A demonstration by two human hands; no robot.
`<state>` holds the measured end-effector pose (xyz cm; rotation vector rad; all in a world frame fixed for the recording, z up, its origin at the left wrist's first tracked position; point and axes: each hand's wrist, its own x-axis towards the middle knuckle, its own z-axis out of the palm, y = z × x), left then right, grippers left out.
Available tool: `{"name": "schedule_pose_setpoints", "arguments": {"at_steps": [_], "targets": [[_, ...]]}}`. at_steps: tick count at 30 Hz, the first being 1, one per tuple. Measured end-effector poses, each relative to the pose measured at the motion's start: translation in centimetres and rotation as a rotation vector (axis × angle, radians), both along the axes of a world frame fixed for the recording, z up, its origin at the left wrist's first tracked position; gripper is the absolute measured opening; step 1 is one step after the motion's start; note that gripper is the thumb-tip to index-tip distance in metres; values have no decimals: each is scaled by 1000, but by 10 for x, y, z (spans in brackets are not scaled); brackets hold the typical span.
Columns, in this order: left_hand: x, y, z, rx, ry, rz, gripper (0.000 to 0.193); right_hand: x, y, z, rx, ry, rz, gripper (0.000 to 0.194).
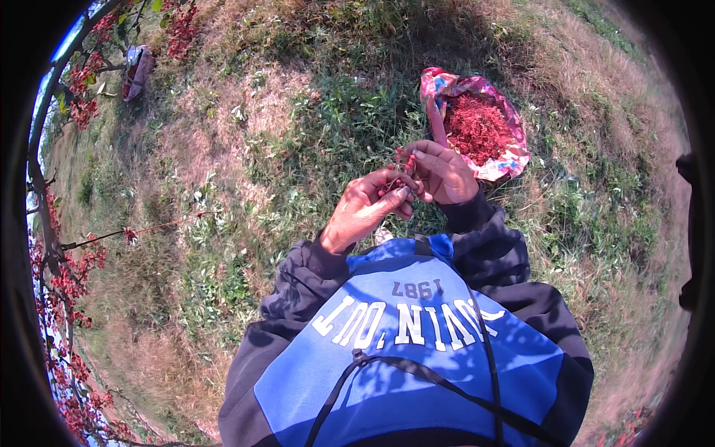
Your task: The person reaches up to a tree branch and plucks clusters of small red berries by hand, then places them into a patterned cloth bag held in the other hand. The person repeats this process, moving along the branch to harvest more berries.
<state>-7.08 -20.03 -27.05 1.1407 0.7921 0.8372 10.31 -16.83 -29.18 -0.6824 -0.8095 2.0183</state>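
Observation:
In front of my chest, my left hand (363, 208) pinches a small sprig of red berries between thumb and fingers. My right hand (447, 172) meets it from the other side, its fingertips closed on the upper part of the same berry sprig (403, 162). The two hands touch or nearly touch, and the fingers hide part of the stems. Just beyond my right hand, an open pink patterned sack (435, 112) stands on the grass. Loose red berry clusters (478, 129) fill much of what shows inside it.
Branches heavy with red berry clusters (72, 279) run down the left edge. A second pale bag (139, 75) is at the upper left, by the branches. One thin branch (167, 224) juts towards the middle. Grass and weeds (346, 117) cover sloping ground.

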Motion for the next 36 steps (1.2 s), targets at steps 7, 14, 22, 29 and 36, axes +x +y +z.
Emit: {"name": "schedule_pose_setpoints", "arguments": {"at_steps": [7, 14, 22, 29, 36], "targets": [[-3, 3, -7, -125, 54, -106, 25, -7, -1, 6, 218, -357, 34, 23], [0, 4, 5, -226, -222, 81, 33, -5, 6, 5, 131, -226, -137, 18], [8, 10, -6, -86, -40, 172, 17, -8, 7, 0, 78, -175, -227, 17], [7, 11, -5, -90, -100, 225, 18, -5, 2, 10, 225, -230, -125, 20], [7, 10, -1, -210, -183, 180, 21, 2, 4, 1, 25, -85, -143, 18]]}}
